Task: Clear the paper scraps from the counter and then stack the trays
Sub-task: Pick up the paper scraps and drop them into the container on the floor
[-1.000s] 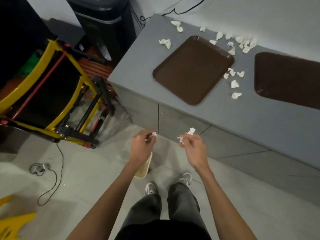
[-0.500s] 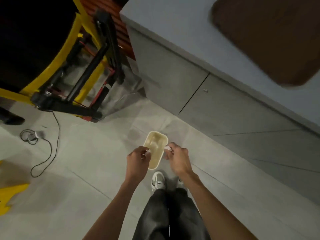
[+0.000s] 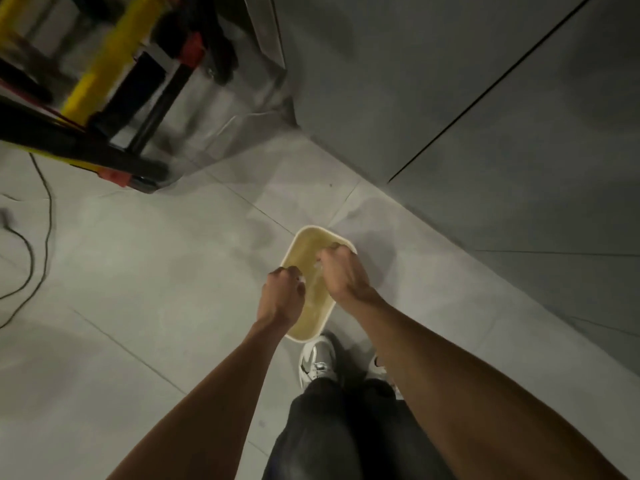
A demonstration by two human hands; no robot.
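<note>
Step in hand looks like the dumping of paper scraps: both hands hang over one small cream oblong plastic bin (image 3: 309, 284) standing on the pale tiled floor (image 3: 145, 271) just ahead of two grey-and-white shoes (image 3: 317, 362). Left hand (image 3: 282, 296) has its grip curled tight with a white fleck of paper scrap (image 3: 302, 280) at the fingertips; right hand (image 3: 341, 273) is curled likewise with a pale blur, probably another scrap, at its tips, though whether either grip has let go I cannot tell. Bench top and trays are out of view; next move, I judge, calls for spreading both grips over the bin, then turning back up to the grey cabinet front (image 3: 450, 98).
</note>
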